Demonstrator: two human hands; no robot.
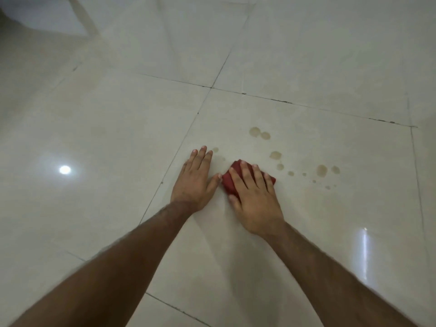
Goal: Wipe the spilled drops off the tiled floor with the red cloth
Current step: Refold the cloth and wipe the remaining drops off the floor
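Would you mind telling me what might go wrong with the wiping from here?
The bunched red cloth under the right hand may smear the brownish drops rather than lift them. The faint drop beside the left hand could be missed. The glossy floor looks slippery for that bracing hand.

The right hand (253, 197) lies on the cloth (232, 181), and the cloth lies on the floor (118, 128). The left hand (195, 178) lies flat on the floor just left of the cloth. The drops (322, 170) lie right of the right hand and beyond it; one small drop (215, 150) is just beside the left fingertips.
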